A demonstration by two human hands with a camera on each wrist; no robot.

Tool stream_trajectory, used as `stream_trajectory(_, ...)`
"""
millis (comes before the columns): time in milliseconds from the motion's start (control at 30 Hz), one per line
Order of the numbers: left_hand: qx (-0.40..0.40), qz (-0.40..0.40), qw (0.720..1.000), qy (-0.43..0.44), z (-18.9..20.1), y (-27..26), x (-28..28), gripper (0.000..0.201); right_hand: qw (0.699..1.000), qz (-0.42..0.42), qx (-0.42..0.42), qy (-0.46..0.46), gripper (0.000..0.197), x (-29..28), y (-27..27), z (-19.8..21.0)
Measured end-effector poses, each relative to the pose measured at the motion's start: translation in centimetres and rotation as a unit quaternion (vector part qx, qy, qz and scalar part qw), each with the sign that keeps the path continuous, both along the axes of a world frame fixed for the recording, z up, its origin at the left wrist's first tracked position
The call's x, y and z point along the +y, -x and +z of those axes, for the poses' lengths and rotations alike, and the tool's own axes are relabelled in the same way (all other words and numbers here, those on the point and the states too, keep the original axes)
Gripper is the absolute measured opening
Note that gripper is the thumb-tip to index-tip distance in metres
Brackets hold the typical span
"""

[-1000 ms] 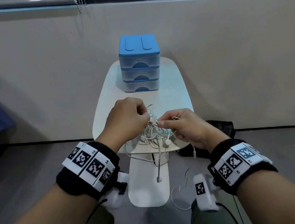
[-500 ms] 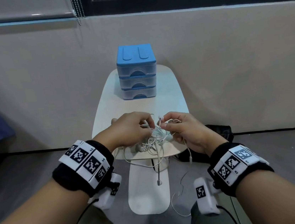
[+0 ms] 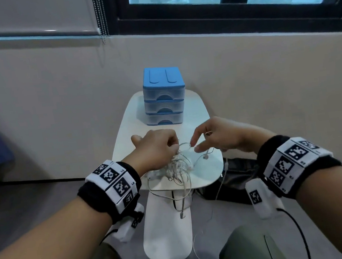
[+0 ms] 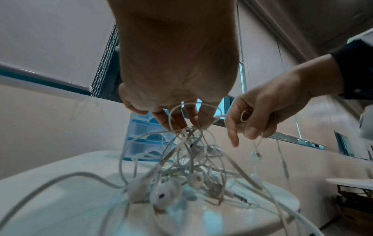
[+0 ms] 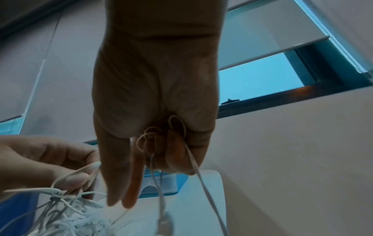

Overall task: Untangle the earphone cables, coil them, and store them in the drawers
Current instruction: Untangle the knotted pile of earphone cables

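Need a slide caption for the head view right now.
Left hand grips the tangled earphone cables over the table; right hand pinches one strand; drawers closed.

The head view looks forward and down over the worktop (image 3: 195, 109) toward the wall. Each wrist view looks up from close beneath its own palm; both share the tangled cables (image 4: 187, 159) and blue drawers (image 5: 161, 185).

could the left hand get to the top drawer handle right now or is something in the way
Probably not right away. The path over the table to the top drawer of the closed blue drawer unit looks free, but the left hand grips the tangled earphone cables, so it would drag them along.
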State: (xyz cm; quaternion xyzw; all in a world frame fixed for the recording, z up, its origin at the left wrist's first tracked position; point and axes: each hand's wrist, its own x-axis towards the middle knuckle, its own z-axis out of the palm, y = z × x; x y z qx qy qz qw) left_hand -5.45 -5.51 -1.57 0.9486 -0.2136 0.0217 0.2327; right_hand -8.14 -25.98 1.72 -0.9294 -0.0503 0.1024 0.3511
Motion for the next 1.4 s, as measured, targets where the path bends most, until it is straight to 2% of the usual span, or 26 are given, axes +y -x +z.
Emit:
stream_trajectory(67,-0.014,0.005,1.000,0.022,0.1,0.0,0.3,0.015,0.988,0.032,0.002,0.149,0.008,0.1,-0.1,1.3)
stream_trajectory(133,-0.011,0.002,1.000,0.016,0.0,-0.1,0.8,0.013,0.976,0.012,-0.029,0.214,0.008,0.3,-0.1,2.4)
stream_trajectory(167,-0.004,-0.003,1.000,0.004,0.0,-0.1,1.0,0.011,0.979,-0.020,-0.045,0.197,0.011,0.3,-0.2,2.7)
stream_trajectory(233,0.013,-0.019,1.000,-0.015,0.4,-0.2,1.3,0.005,0.991,-0.080,-0.068,0.087,0.014,0.4,-0.3,3.5)
stream_trajectory(267,0.021,-0.028,0.999,-0.011,0.8,-0.3,1.5,0.011,0.992,-0.099,-0.071,0.030,0.013,0.6,-0.2,3.9)
stream_trajectory(333,0.035,-0.053,0.998,0.023,2.4,-0.4,1.7,0.034,0.991,-0.105,-0.073,-0.033,0.011,1.4,0.2,5.0)
stream_trajectory(400,0.060,-0.107,0.989,0.082,4.1,0.0,1.5,0.066,0.991,-0.090,-0.084,-0.054,0.016,2.3,0.6,6.1)
stream_trajectory(500,0.136,-0.195,0.952,0.190,5.7,1.2,0.6,0.114,0.987,-0.070,-0.123,-0.079,0.014,3.6,1.3,7.7)
stream_trajectory(533,0.152,-0.204,0.942,0.219,6.1,1.5,0.2,0.122,0.985,-0.066,-0.132,-0.086,0.012,4.0,1.5,8.2)
stream_trajectory(600,0.174,-0.204,0.919,0.290,6.5,1.7,-0.5,0.127,0.984,-0.055,-0.138,-0.100,0.010,4.7,2.0,9.0)
stream_trajectory(667,0.192,-0.196,0.889,0.365,7.0,1.7,-0.7,0.116,0.982,-0.050,-0.141,-0.113,0.010,5.0,2.5,9.9)
stream_trajectory(733,0.200,-0.195,0.877,0.391,7.9,1.9,-0.3,0.086,0.981,-0.051,-0.144,-0.117,0.014,4.8,2.9,10.6)
stream_trajectory(833,0.178,-0.162,0.904,0.354,9.5,2.1,1.1,0.039,0.983,-0.047,-0.137,-0.116,0.021,3.7,3.7,11.2)
stream_trajectory(900,0.163,-0.136,0.930,0.300,10.5,2.2,2.3,0.025,0.985,-0.042,-0.124,-0.113,0.023,2.9,4.1,11.3)
stream_trajectory(967,0.132,-0.112,0.957,0.234,11.2,2.4,3.6,0.024,0.990,-0.031,-0.106,-0.093,0.022,2.0,4.6,11.4)
stream_trajectory(1033,0.112,-0.082,0.972,0.191,11.6,2.5,4.7,0.025,0.995,-0.018,-0.088,-0.049,0.020,1.2,5.0,11.6)
stream_trajectory(1133,0.112,-0.052,0.978,0.169,11.7,2.2,6.3,0.021,0.995,-0.027,-0.084,0.056,0.009,0.3,5.4,11.7)
stream_trajectory(1200,0.112,-0.038,0.983,0.141,11.6,2.1,7.1,0.023,0.987,-0.054,-0.099,0.117,0.009,-0.3,5.4,11.7)
stream_trajectory(1300,0.122,-0.036,0.988,0.091,11.8,2.3,7.6,0.027,0.975,-0.117,-0.152,0.114,0.012,-0.7,5.3,11.7)
stream_trajectory(1367,0.149,-0.041,0.984,0.085,11.8,2.4,7.6,0.020,0.961,-0.159,-0.215,0.073,0.021,-0.4,5.1,11.8)
stream_trajectory(1400,0.167,-0.051,0.981,0.088,11.7,2.5,7.4,0.024,0.954,-0.169,-0.242,0.046,0.025,-0.1,5.0,11.9)
